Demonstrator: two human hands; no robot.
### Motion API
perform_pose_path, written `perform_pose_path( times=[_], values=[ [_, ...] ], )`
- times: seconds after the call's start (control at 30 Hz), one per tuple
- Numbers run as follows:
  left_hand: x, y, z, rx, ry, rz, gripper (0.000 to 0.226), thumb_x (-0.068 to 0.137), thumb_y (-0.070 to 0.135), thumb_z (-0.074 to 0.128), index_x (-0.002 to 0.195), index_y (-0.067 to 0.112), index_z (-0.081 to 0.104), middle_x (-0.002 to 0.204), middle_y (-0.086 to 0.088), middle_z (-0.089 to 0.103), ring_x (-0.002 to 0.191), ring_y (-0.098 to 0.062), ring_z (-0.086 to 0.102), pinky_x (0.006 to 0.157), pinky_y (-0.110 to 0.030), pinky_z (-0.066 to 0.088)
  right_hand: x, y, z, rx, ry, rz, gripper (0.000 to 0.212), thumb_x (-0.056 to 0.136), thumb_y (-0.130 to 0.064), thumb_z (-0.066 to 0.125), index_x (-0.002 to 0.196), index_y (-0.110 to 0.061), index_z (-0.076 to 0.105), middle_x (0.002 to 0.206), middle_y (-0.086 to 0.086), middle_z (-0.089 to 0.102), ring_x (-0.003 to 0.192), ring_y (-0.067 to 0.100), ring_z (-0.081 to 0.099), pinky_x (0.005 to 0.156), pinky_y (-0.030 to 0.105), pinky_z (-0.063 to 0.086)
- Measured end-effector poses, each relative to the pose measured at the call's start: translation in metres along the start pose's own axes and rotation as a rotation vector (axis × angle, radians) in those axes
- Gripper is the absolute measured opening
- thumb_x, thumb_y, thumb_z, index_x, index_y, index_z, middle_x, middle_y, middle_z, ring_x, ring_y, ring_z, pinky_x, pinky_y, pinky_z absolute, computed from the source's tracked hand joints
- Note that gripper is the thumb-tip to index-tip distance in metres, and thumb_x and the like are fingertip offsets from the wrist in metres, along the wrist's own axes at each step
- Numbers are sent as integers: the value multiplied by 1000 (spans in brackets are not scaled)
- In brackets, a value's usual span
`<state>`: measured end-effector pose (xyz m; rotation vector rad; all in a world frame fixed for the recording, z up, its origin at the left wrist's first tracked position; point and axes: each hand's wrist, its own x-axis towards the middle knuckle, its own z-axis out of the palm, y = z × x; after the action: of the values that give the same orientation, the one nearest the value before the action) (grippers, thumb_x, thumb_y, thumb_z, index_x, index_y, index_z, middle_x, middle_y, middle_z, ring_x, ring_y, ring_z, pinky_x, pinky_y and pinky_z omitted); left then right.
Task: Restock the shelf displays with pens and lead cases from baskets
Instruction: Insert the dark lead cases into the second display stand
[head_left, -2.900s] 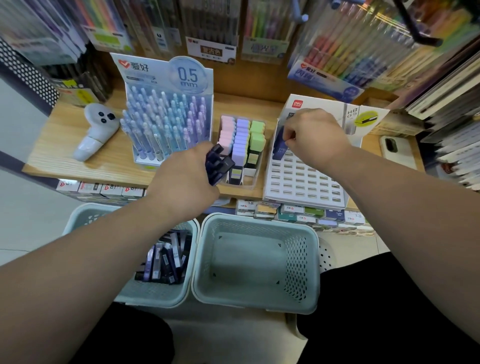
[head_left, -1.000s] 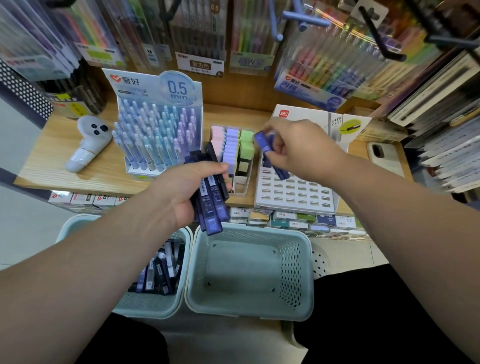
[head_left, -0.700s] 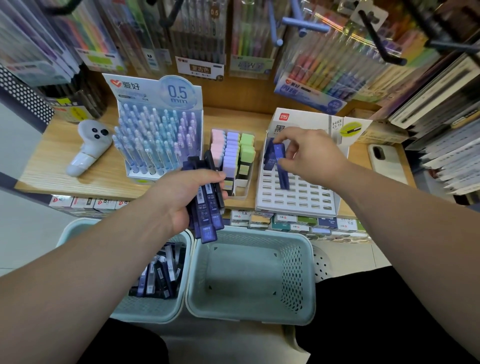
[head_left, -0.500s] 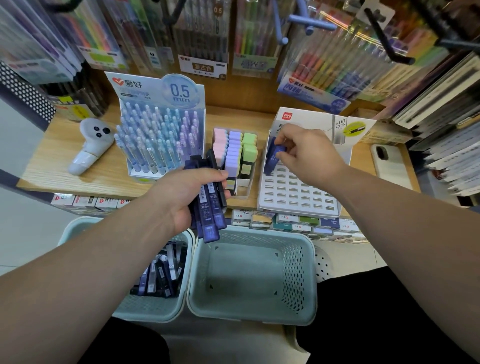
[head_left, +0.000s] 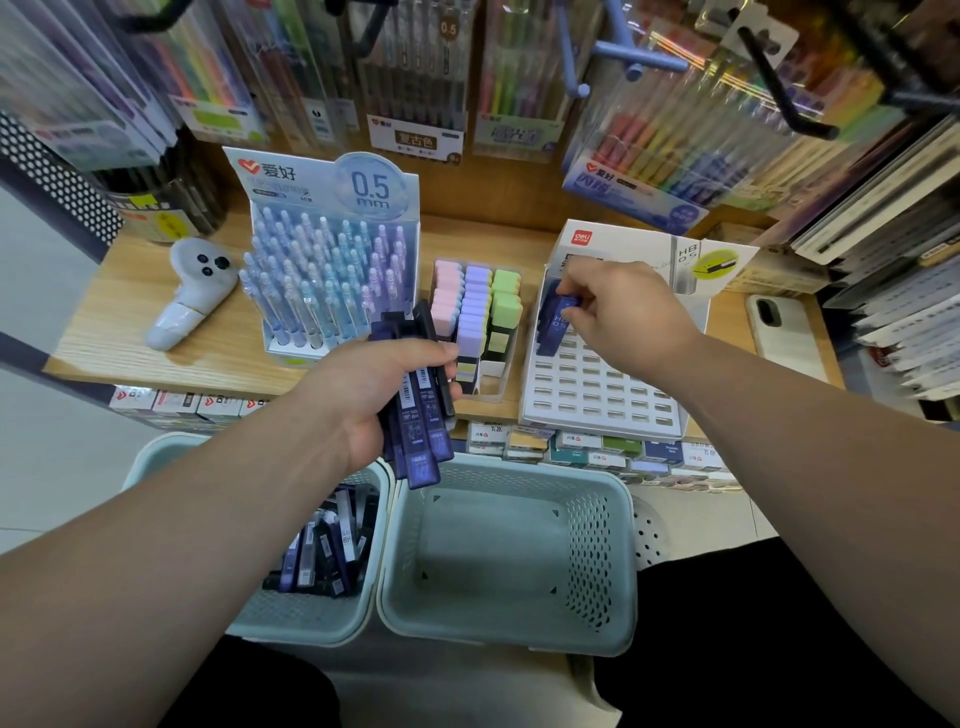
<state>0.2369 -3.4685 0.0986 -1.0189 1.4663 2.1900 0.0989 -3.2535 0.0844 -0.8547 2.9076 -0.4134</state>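
My left hand grips a bundle of dark blue lead cases above the gap between two baskets. My right hand pinches one blue lead case at the top left of the white slotted lead-case display on the wooden shelf. Most slots of that display show nothing in them. The left teal basket holds several more lead cases. A pen display marked 0.5 mm, full of pale blue and lilac pens, stands left of centre.
An empty teal basket sits below the shelf edge. A tray of pastel erasers stands between the two displays. A white controller lies at the left, a white phone at the right. Packed pens hang above.
My right hand carried one lead case from near the bundle to the display's top left corner and lowered it there. My left hand kept the bundle almost still.
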Motion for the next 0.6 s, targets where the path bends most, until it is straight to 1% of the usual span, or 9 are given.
perform_pose_path(
  times=[0.17,0.3,0.37,0.47,0.53,0.6],
  values=[
    [2,-1,0,-2,8,7,11,83,11,77,93,10,72,76,-5,73,64,-19,73,54,-29,59,-2,1,-1,43,-13,9,8,89,-15,71,96,-16,69,84,0,66,85,25,62,81,39,54],
    [3,-1,1,-1,8,7,19,83,10,78,101,8,73,78,-6,74,65,-20,73,55,-30,59,-1,4,-2,82,0,72,15,84,-19,79,87,-20,65,82,1,68,80,22,64,79,39,56],
    [4,-2,2,1,10,5,19,83,10,78,101,7,73,78,-6,74,65,-20,73,56,-30,59,-1,5,0,85,19,56,12,83,-21,81,86,-18,70,84,0,68,81,22,64,79,37,55],
    [5,-3,2,5,5,3,18,83,10,77,100,7,72,76,-6,73,64,-19,72,57,-30,60,-1,6,4,8,14,-21,6,86,-23,78,88,-18,78,94,1,67,84,22,62,79,36,53],
    [5,-4,2,0,-8,0,18,84,10,76,101,7,72,77,-6,72,64,-19,72,57,-29,59,-1,5,4,-25,14,-25,9,88,-28,76,87,-20,79,95,0,66,87,22,62,77,35,52],
    [5,-4,2,-12,-27,3,14,84,12,76,97,8,72,79,-6,71,64,-18,71,56,-28,58,-2,-2,0,3,39,-33,18,87,-39,75,82,-21,76,88,-2,65,83,18,61,73,35,52]
  ],
)
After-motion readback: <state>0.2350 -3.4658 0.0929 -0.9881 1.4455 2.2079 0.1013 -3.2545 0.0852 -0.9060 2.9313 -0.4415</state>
